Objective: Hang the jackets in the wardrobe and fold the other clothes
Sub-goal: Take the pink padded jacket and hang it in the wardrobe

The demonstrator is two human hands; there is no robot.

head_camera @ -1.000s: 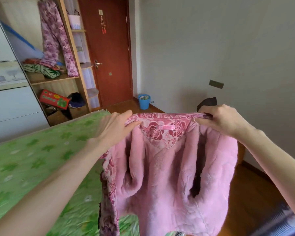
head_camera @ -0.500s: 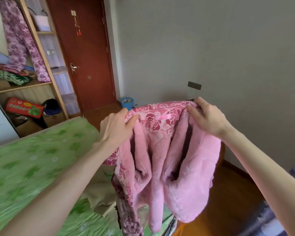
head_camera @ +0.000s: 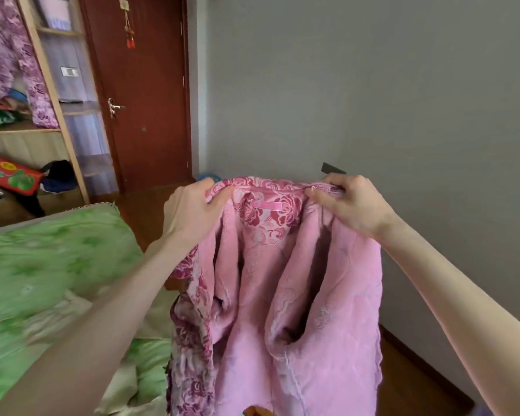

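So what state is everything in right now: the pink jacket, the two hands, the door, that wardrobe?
Pink jacket: held up by the collar, hanging open, fleece lining showing.
Left hand: grips the collar's left end.
Right hand: pinches the collar's right end.
Door: closed.
Wardrobe: open, a purple floral garment hanging inside.
Green bedding: spread, rumpled.

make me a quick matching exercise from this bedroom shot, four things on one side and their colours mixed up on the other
Things:
1. jacket lining
2. bedspread
3. door
4. wall

Colours:
a. reddish brown
b. grey
c. pink
d. green

Pairs: 1-c, 2-d, 3-a, 4-b
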